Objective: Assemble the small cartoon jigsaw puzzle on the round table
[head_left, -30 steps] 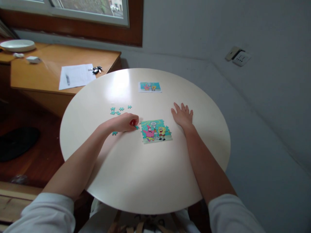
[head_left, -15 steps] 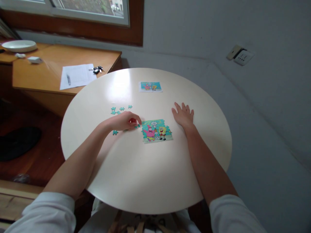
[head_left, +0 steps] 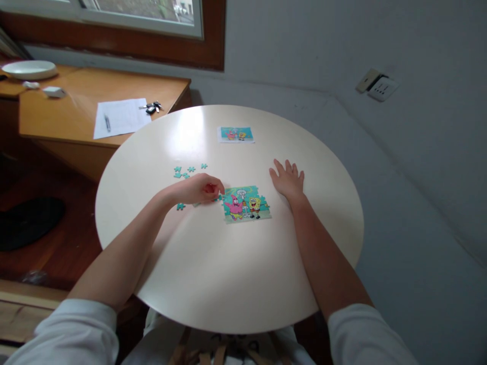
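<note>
A partly joined jigsaw puzzle point(head_left: 246, 204) with cartoon figures lies flat on the round white table point(head_left: 224, 279). At its left edge, my left hand point(head_left: 201, 188) is closed in a pinch on a small teal puzzle piece point(head_left: 218, 197), mostly covered by the fingers. Several loose teal pieces point(head_left: 191, 169) lie beyond that hand, and another loose piece point(head_left: 180, 207) sits just on its near side. To the right of the puzzle, my right hand point(head_left: 288, 180) rests palm down with fingers spread, holding nothing.
A picture card point(head_left: 236, 134) with the same cartoon lies toward the table's far side. On the wooden desk point(head_left: 76, 96) at left are a paper sheet point(head_left: 124, 119), a pen point(head_left: 107, 123), keys point(head_left: 152, 107) and a white dish point(head_left: 29, 70). A wall point(head_left: 399, 167) bounds the right.
My left hand has shifted slightly right, its fingertips closer over the puzzle's left edge. The right hand has stayed in place.
</note>
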Demonstrator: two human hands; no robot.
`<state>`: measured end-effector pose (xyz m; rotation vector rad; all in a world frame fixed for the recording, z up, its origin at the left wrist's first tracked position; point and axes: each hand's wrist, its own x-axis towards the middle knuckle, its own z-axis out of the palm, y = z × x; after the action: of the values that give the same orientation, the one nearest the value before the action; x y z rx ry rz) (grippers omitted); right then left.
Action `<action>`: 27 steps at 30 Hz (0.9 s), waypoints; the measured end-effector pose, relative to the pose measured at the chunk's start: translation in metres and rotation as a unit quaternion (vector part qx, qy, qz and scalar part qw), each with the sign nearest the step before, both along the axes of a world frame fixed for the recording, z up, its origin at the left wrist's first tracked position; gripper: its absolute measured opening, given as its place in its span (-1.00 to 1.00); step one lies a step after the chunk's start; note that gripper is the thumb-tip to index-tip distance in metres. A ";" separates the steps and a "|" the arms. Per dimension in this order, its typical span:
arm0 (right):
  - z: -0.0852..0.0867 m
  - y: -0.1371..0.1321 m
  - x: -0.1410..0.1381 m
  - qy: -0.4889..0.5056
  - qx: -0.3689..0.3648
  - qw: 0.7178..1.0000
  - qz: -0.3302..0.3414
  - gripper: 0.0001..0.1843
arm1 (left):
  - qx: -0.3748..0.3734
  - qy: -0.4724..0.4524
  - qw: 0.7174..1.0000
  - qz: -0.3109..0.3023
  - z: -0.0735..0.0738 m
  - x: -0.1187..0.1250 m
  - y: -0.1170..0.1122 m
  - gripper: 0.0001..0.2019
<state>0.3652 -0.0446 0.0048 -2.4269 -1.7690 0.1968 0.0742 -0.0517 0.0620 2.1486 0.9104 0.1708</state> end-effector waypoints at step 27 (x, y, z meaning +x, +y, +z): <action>0.033 -0.023 -0.056 0.310 0.147 0.895 0.286 -0.76 | -0.041 -0.259 0.956 0.129 -0.036 0.023 0.005 -0.81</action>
<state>0.3096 -0.0678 0.0378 -1.3599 -1.9352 0.6255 0.0970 -0.0467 0.0258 1.7689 0.8572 0.7726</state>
